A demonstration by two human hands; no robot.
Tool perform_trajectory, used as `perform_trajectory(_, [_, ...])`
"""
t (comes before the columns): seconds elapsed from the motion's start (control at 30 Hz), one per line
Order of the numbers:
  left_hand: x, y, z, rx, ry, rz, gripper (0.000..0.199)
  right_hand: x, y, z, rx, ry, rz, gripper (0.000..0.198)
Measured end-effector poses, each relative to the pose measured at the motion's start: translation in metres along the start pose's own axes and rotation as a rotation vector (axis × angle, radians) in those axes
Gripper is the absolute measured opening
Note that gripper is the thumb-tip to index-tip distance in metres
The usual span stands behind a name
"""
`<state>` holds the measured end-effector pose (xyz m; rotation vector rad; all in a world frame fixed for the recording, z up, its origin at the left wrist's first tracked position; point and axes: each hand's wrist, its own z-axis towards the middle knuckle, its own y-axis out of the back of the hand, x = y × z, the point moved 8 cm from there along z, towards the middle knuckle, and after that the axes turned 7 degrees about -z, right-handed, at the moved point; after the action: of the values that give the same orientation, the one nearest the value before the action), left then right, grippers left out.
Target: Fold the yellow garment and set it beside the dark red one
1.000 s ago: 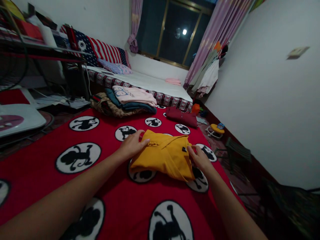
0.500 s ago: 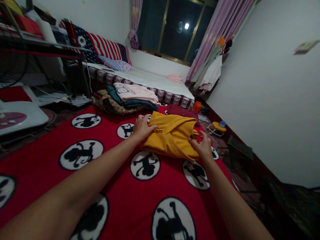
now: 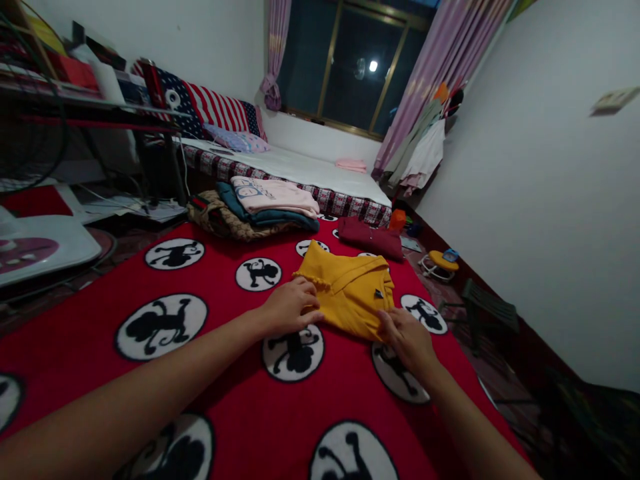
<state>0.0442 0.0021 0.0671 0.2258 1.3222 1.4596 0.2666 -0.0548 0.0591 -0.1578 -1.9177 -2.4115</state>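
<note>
A folded yellow top [image 3: 353,287] lies flat on a red blanket [image 3: 240,393] with black monkey figures in white ovals. Its crossed V-neck runs along the upper side, and a small dark label shows near the collar at the right. At the top's left edge, my left hand [image 3: 293,308] has its fingers bent over the fabric, the thumb toward me. My right hand [image 3: 410,339] pinches the near right corner, with thumb and forefinger on the cloth. The undersides of both grips are hidden.
Beyond the top lie a folded maroon garment [image 3: 370,239] and a stack with a pink shirt [image 3: 275,193] over teal and brown patterned cloth. A bed [image 3: 300,163] stands under the window. Stools [image 3: 443,261] line the right wall; a cluttered desk [image 3: 100,100] is at left.
The yellow top, raised by both hands before, now lies flat on the blanket, with its collar label showing. Both hands have come lower and nearer to me along its edges.
</note>
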Motion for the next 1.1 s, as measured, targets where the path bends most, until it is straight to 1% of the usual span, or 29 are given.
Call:
perform_trajectory(0.07, [0.010,0.005,0.008,-0.054,0.081,0.002,0.027,-0.019,0.004,0.011,-0.074,-0.119,-0.036,0.052])
perform_trajectory(0.1, [0.018,0.009,0.012,-0.115,0.147,0.023,0.029,-0.027,0.005,0.016,-0.118,-0.180,-0.031,0.048])
perform_trajectory(0.13, [0.027,0.013,0.016,-0.190,0.220,0.055,0.027,-0.035,0.004,0.022,-0.136,-0.242,-0.014,0.048])
perform_trajectory(0.17, [0.035,0.017,0.018,-0.272,0.289,0.091,0.024,-0.040,0.001,0.027,-0.115,-0.304,0.008,0.052])
perform_trajectory(0.2, [0.042,0.019,0.019,-0.343,0.341,0.128,0.022,-0.044,-0.004,0.032,-0.061,-0.363,0.024,0.058])
perform_trajectory(0.23, [0.046,0.019,0.021,-0.391,0.371,0.161,0.025,-0.046,-0.009,0.037,0.007,-0.412,0.031,0.064])
perform_trajectory(0.3, [0.050,0.013,0.023,-0.429,0.382,0.206,0.034,-0.041,-0.013,0.046,0.105,-0.460,0.025,0.072])
perform_trajectory(0.37, [0.050,0.007,0.022,-0.450,0.371,0.219,0.034,-0.031,-0.010,0.054,0.111,-0.465,0.031,0.079])
perform_trajectory(0.47, [0.049,0.005,0.019,-0.478,0.339,0.187,0.030,-0.014,-0.005,0.063,0.059,-0.444,0.044,0.094])
perform_trajectory(0.57, [0.051,0.006,0.017,-0.493,0.329,0.129,0.028,-0.006,-0.010,0.066,0.042,-0.429,0.046,0.105])
perform_trajectory(0.6, [0.052,0.007,0.016,-0.500,0.329,0.110,0.028,-0.005,-0.014,0.067,0.047,-0.424,0.064,0.105])
perform_trajectory(0.63, [0.053,0.008,0.016,-0.510,0.328,0.089,0.027,-0.004,-0.016,0.067,0.052,-0.410,0.089,0.099])
perform_trajectory(0.7, [0.057,0.009,0.015,-0.541,0.324,0.040,0.023,-0.002,-0.017,0.070,0.041,-0.348,0.131,0.076])
perform_trajectory(0.77, [0.062,0.011,0.014,-0.587,0.324,-0.034,0.020,0.001,-0.007,0.075,-0.012,-0.258,0.173,0.053])
perform_trajectory(0.8, [0.066,0.012,0.013,-0.619,0.331,-0.083,0.020,0.002,0.002,0.079,-0.040,-0.224,0.213,0.046])
perform_trajectory(0.83, [0.071,0.013,0.011,-0.654,0.342,-0.139,0.020,0.002,0.012,0.084,-0.061,-0.207,0.274,0.043])
perform_trajectory(0.9, [0.081,0.016,0.008,-0.725,0.373,-0.248,0.022,0.002,0.034,0.098,-0.083,-0.218,0.432,0.044])
perform_trajectory(0.97, [0.088,0.017,0.004,-0.777,0.411,-0.326,0.023,0.007,0.059,0.120,-0.093,-0.233,0.562,0.043])
perform_trajectory(1.03, [0.092,0.016,0.002,-0.792,0.433,-0.373,0.024,0.019,0.084,0.147,-0.105,-0.210,0.623,0.042])
perform_trajectory(1.1, [0.092,0.014,0.001,-0.780,0.428,-0.409,0.026,0.036,0.103,0.177,-0.114,-0.165,0.612,0.041])
